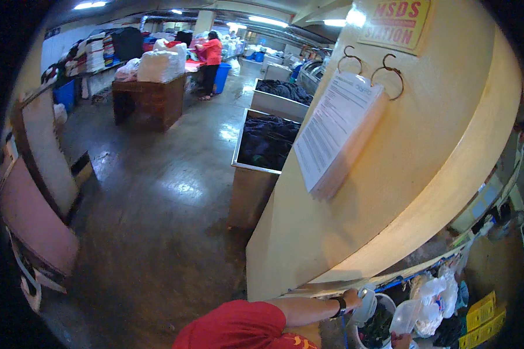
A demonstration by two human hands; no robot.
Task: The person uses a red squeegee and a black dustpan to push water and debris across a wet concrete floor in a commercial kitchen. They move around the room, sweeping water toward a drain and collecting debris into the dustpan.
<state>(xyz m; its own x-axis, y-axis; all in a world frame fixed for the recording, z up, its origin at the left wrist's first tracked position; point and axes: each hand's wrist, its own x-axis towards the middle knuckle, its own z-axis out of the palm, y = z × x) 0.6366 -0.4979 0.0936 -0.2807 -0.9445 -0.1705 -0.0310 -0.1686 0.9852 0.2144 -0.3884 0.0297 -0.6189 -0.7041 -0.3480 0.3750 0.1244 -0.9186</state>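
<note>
My left grip (351,299) pinches one grey container (364,308) by one bucket (385,301); my right grip (400,339), closure unclear, touches one clear container (406,314).

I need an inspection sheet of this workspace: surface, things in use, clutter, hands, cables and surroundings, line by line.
Surface: floor shiny in patches; wet or polished, cannot tell.
Things in use: grey container and clear container, both at a white bucket with dark green contents.
Clutter: white plastic bags and yellow boxes, right of the bucket.
Hands: left hand grips the grey container; right hand, partly out of view, is at the clear container, grip unclear.
Cables: nothing seen for certain.
Surroundings: papers hang on the cream wall; metal bins hold dark cloth; a person in red stands farther off.
</note>
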